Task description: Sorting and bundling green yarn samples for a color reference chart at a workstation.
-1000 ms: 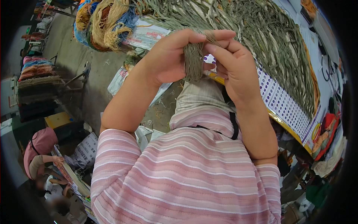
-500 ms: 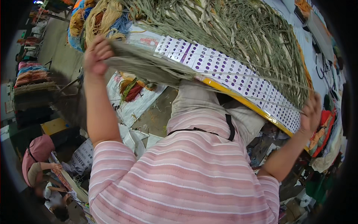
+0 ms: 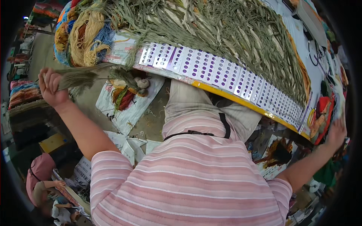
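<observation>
My left hand [image 3: 52, 87] is stretched far out to my left, closed around a bunch of grey-green strands [image 3: 81, 78] that trails back toward the table. Across the table lies a wide heap of the same grey-green strands [image 3: 226, 34]. My right hand [image 3: 336, 132] reaches out to the far right near the table's end, beside red and orange items [image 3: 320, 116]. It is blurred at the rim of the picture, and I cannot tell whether it holds anything.
Sheets printed with purple dots [image 3: 226, 77] line the table's yellow front edge [image 3: 241, 101]. Bundles of yellow, blue and orange yarn [image 3: 83, 37] sit at the table's left end. A white sack [image 3: 126, 109] with coloured yarn lies on the floor. A person in pink [image 3: 39, 177] crouches at lower left.
Both hands were together on a bunch of strands in front of me. They have spread wide apart: the left took the bunch out to the left and lower, the right went far right.
</observation>
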Motion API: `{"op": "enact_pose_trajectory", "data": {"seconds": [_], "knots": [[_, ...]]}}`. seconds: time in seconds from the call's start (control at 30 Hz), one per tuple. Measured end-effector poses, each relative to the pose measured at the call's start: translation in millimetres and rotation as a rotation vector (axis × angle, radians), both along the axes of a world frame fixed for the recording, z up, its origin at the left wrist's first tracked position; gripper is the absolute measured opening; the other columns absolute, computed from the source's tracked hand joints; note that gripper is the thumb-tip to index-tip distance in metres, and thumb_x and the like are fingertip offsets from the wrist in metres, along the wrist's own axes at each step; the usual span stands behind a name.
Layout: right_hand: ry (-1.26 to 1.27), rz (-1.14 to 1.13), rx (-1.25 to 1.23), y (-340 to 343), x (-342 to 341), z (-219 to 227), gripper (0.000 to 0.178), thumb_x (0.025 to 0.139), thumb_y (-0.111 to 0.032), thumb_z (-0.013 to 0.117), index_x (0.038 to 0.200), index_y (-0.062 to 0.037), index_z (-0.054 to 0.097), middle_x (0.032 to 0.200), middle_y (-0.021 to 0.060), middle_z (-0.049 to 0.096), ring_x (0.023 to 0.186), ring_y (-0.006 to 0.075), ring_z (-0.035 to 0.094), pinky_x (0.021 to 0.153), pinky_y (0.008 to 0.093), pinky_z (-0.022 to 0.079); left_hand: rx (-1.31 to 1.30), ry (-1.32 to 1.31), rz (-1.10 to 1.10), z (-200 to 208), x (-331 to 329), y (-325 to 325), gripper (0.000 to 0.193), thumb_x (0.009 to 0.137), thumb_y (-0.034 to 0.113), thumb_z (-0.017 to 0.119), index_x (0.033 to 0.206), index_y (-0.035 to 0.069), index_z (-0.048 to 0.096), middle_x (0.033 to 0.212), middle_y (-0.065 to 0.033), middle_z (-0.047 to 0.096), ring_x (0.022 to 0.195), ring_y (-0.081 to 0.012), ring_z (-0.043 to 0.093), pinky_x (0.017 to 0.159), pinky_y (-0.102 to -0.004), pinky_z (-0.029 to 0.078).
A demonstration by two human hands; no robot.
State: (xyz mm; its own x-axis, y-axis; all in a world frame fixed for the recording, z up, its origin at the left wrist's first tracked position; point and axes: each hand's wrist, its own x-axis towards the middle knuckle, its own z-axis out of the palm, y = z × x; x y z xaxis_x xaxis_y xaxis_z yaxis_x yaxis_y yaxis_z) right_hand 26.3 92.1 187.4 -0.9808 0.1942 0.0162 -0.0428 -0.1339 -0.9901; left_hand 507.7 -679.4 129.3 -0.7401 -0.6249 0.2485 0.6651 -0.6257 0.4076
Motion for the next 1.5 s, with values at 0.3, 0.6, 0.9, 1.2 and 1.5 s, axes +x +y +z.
{"op": "enact_pose_trajectory", "data": {"seconds": [0.3, 0.6, 0.9, 1.2, 1.5], "knots": [[-0.303, 0.907, 0.169, -404, 140, -163, 0.024, 0.087, -0.017, 0.061, 0.102, -0.0006, 0.069, 0.076, 0.0013, 0.062, 0.061, 0.0058, 0.050, 0.055, 0.0196, 0.041, -0.549, -1.009, -0.452, -92, -195, 157, 0.032, 0.094, 0.019, 0.052, 0.121, 0.005, 0.057, 0.101, -0.0014, 0.061, 0.066, -0.0065, 0.051, 0.063, -0.0210, 0.047], [-0.137, 0.853, 0.628, -454, 159, -202, 0.014, 0.077, -0.014, 0.071, 0.081, -0.0016, 0.071, 0.064, 0.0042, 0.065, 0.049, 0.0084, 0.058, 0.046, 0.0241, 0.044, -0.769, -1.216, -0.562, -131, -229, 174, 0.022, 0.091, 0.014, 0.050, 0.107, 0.002, 0.060, 0.069, 0.0019, 0.055, 0.056, -0.0074, 0.049, 0.051, -0.0228, 0.038], [0.421, 0.699, 0.809, -445, 187, -211, 0.012, 0.079, -0.015, 0.063, 0.084, -0.0078, 0.071, 0.087, 0.0044, 0.062, 0.074, 0.0251, 0.063, 0.066, 0.0322, 0.049, -0.637, -1.115, -0.497, -146, -236, 174, 0.013, 0.090, 0.016, 0.053, 0.085, 0.005, 0.059, 0.062, 0.0010, 0.055, 0.054, -0.0077, 0.051, 0.049, -0.0228, 0.040], [0.491, 0.674, 0.843, -435, 179, -212, 0.015, 0.078, -0.012, 0.063, 0.091, -0.0062, 0.067, 0.091, 0.0099, 0.059, 0.073, 0.0297, 0.062, 0.067, 0.0389, 0.050, -0.725, -1.180, 0.044, -116, -227, 142, 0.012, 0.086, 0.024, 0.058, 0.083, 0.013, 0.060, 0.069, 0.0018, 0.057, 0.057, -0.0092, 0.052, 0.054, -0.0249, 0.043], [0.825, 0.592, 1.042, -434, 174, -202, 0.007, 0.078, -0.011, 0.063, 0.081, -0.0071, 0.059, 0.090, 0.0090, 0.057, 0.085, 0.0297, 0.056, 0.078, 0.0408, 0.044, -0.009, -0.611, -0.411, -126, -221, 118, 0.018, 0.096, 0.019, 0.047, 0.085, 0.005, 0.050, 0.084, -0.0118, 0.062, 0.080, -0.0227, 0.062, 0.074, -0.0346, 0.054]]}}
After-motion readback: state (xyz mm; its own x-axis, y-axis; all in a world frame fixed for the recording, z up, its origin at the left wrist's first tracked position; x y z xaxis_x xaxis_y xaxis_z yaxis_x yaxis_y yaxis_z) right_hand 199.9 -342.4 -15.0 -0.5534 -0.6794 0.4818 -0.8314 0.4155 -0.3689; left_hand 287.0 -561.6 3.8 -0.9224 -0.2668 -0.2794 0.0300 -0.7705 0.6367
